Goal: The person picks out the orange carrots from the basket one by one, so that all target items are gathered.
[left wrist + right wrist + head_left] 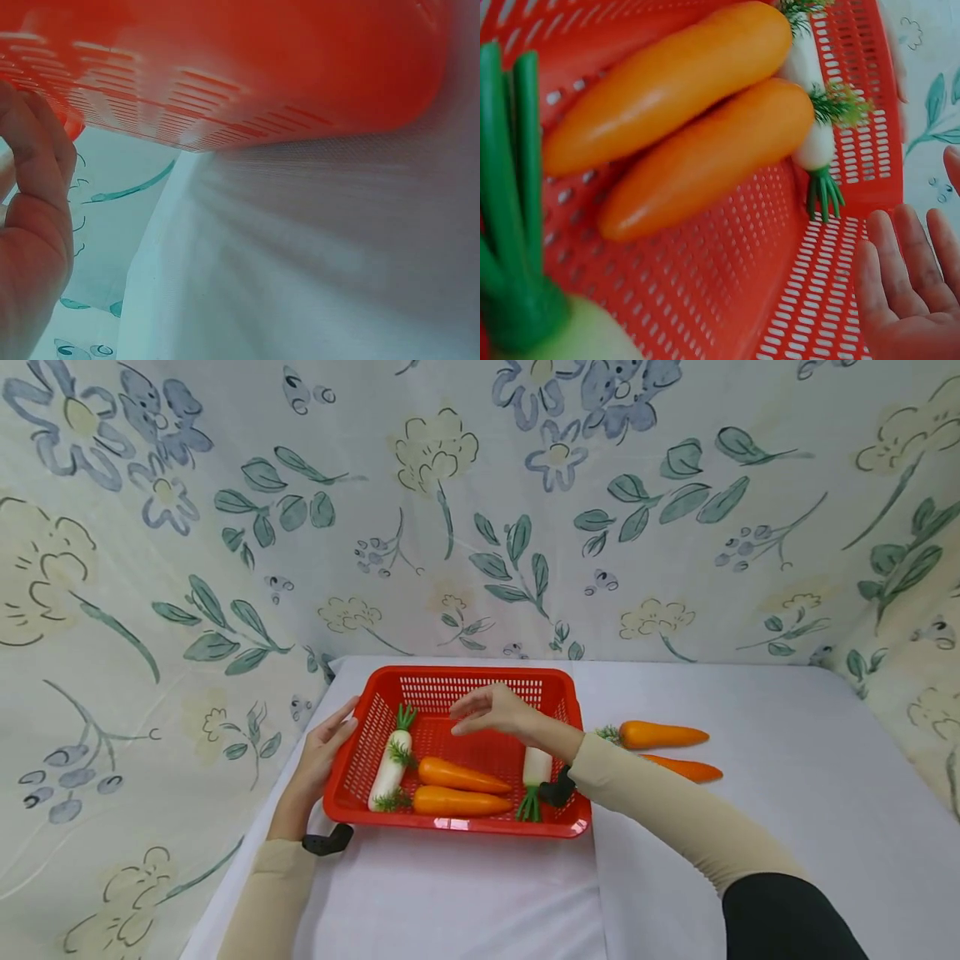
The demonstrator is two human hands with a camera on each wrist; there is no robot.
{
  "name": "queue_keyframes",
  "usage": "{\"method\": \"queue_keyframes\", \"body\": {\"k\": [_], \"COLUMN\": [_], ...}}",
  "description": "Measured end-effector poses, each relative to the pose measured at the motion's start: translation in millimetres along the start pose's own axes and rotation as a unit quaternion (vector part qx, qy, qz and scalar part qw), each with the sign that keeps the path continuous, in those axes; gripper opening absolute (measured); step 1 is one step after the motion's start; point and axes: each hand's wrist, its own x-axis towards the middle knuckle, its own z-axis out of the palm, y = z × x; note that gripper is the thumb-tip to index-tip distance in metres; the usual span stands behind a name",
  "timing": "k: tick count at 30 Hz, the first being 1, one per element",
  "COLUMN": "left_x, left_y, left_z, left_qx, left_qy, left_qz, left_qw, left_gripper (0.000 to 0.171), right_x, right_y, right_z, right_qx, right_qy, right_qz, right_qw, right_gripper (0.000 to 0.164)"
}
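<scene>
A red plastic basket [465, 828] sits before me on the white table. My left hand [318, 760] rests at its left rim from outside, fingers mostly straight; in the left wrist view the fingers [45, 142] lie along the basket's outer wall. Over the basket's middle hovers my right hand [495, 710], fingers loosely bent and holding nothing. Below it lie two orange carrots, the upper carrot [461, 774] and the lower carrot [461, 802]. A white radish [390, 772] lies along the left wall. Another white radish [536, 767] lies at the right, partly hidden by my right forearm.
Two more carrots lie on the table right of the basket, a rear carrot [663, 734] and a front carrot [686, 769] partly covered by my right sleeve. A floral cloth [465, 527] hangs behind the table [810, 827] and along its left side.
</scene>
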Motion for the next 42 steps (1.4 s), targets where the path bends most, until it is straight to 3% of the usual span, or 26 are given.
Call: {"method": "queue_keyframes", "body": {"k": [8,16,30,37,42], "left_x": [-1.4,-0.7,-4.3,-3.0,-2.6], "left_y": [0.1,0.7,1.5,1.8,1.7], "left_z": [0.4,1.2,3.4,3.7,3.3], "left_qx": [0.012,0.005,0.010,0.009,0.009], "left_qy": [0.005,0.005,0.013,0.010,0.010], "left_qz": [-0.005,0.000,-0.011,-0.007,-0.011], "left_qw": [0.9999,1.0000,0.9998,0.9999,0.9998], "left_gripper": [0.055,0.055,0.054,0.054,0.054], "right_x": [11,15,10,11,12], "right_y": [14,21,37,40,41], "right_z": [23,34,46,45,45], "right_qx": [0.020,0.016,-0.057,-0.121,-0.129], "right_qy": [0.003,-0.023,-0.036,-0.030,-0.041], "right_qz": [0.026,0.047,0.062,0.083,0.090], "right_qw": [0.999,0.999,0.996,0.989,0.987], "right_gripper": [0.032,0.041,0.038,0.034,0.037]}}
